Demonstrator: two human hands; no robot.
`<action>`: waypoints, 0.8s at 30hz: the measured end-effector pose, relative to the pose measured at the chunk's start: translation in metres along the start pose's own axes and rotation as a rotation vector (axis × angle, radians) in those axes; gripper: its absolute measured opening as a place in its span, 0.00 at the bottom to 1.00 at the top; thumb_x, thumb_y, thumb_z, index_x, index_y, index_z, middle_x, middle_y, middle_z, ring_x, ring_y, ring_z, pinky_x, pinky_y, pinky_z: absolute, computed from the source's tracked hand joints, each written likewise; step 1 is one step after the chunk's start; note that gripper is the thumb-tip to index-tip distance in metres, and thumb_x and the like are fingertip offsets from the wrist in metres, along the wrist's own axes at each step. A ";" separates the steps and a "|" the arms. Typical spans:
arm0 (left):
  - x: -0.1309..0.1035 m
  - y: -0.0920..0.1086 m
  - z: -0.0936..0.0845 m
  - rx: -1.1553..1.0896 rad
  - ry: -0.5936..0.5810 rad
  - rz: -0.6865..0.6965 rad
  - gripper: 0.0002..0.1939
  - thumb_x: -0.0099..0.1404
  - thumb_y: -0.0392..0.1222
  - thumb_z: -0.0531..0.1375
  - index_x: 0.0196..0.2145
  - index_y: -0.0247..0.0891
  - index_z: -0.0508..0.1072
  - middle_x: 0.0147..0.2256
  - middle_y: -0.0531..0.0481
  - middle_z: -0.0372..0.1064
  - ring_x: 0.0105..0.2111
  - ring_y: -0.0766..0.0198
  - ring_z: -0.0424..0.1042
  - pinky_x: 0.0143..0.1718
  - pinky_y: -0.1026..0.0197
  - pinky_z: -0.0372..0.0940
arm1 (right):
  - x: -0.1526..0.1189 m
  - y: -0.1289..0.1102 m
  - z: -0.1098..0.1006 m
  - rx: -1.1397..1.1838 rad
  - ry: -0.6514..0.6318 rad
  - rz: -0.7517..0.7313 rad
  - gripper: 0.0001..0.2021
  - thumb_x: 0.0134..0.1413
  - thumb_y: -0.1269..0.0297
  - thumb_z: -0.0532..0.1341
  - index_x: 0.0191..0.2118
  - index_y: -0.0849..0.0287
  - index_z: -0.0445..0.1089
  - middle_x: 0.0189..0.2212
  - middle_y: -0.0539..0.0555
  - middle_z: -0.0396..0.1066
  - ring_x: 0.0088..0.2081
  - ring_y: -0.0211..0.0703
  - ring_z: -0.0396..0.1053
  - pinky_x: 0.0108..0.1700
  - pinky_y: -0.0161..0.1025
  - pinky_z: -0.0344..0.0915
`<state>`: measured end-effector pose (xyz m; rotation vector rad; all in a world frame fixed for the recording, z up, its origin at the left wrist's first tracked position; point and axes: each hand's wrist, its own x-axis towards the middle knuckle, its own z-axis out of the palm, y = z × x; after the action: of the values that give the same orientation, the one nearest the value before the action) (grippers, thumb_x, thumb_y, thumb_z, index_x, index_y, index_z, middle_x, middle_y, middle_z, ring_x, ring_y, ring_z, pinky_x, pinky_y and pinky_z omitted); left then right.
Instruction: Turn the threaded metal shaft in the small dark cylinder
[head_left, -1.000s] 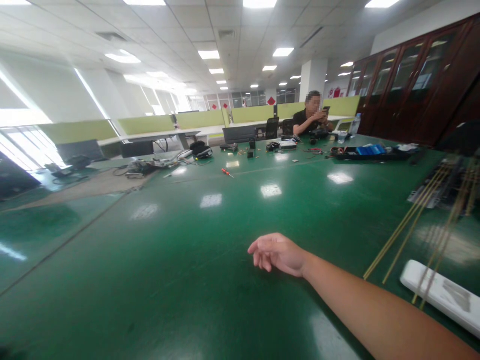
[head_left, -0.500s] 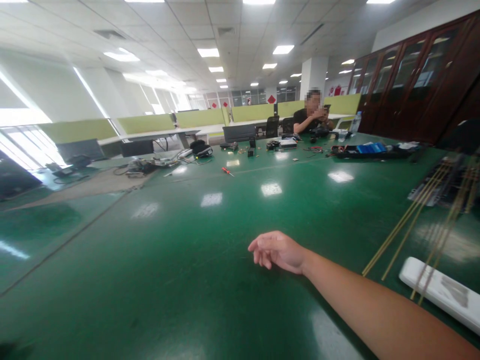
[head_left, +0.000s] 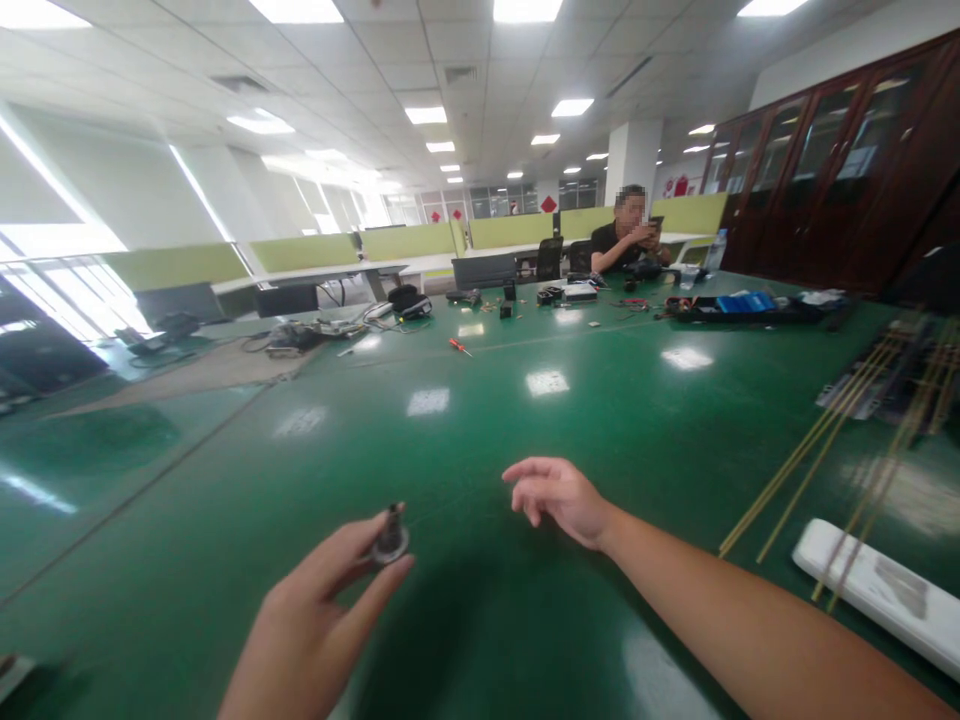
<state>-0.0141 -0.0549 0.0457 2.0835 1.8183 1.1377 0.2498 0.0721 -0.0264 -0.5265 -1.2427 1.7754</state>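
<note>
Between the thumb and fingers of my left hand point(head_left: 326, 610) is a small dark metal part point(head_left: 390, 538) with a round, lighter flange; it points upward. My right hand point(head_left: 559, 498) is over the green table point(head_left: 450, 440), to the right of the left one, its fingers loosely apart and slightly curled, with nothing in them. A gap separates the two hands. Farther back on the table lies a red screwdriver point(head_left: 460, 347).
Thin yellowish sticks point(head_left: 810, 445) and a white oblong device point(head_left: 885, 590) are at the right. A black tray point(head_left: 742, 312) with blue items, cables point(head_left: 300, 335) and small parts line the far side. A person point(head_left: 630, 235) sits across the table.
My left hand has come into view from below with the metal part in it. My right hand stays almost in place. The view has shifted slightly.
</note>
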 end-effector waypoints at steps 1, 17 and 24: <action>0.013 0.008 0.014 -0.077 -0.067 -0.011 0.25 0.60 0.58 0.65 0.51 0.45 0.74 0.45 0.49 0.76 0.41 0.55 0.78 0.46 0.55 0.76 | 0.000 0.000 -0.001 -0.036 0.042 -0.039 0.15 0.47 0.64 0.67 0.42 0.63 0.74 0.26 0.51 0.74 0.20 0.33 0.63 0.25 0.33 0.59; 0.048 -0.017 0.099 -0.257 -0.186 0.106 0.12 0.61 0.40 0.64 0.44 0.43 0.75 0.41 0.49 0.75 0.40 0.58 0.74 0.44 0.58 0.69 | -0.006 0.007 0.011 -0.809 0.110 -0.079 0.20 0.44 0.75 0.65 0.46 0.57 0.71 0.29 0.47 0.70 0.26 0.36 0.65 0.30 0.34 0.62; 0.051 -0.013 0.102 -0.352 -0.217 0.126 0.09 0.61 0.37 0.64 0.41 0.43 0.76 0.39 0.51 0.74 0.39 0.61 0.73 0.41 0.62 0.67 | -0.008 0.005 0.014 -0.876 0.105 -0.101 0.17 0.46 0.74 0.65 0.44 0.56 0.73 0.33 0.50 0.73 0.30 0.39 0.69 0.34 0.36 0.64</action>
<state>0.0376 0.0302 -0.0107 2.0398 1.3004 1.1138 0.2417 0.0575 -0.0268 -1.0010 -1.9076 1.0307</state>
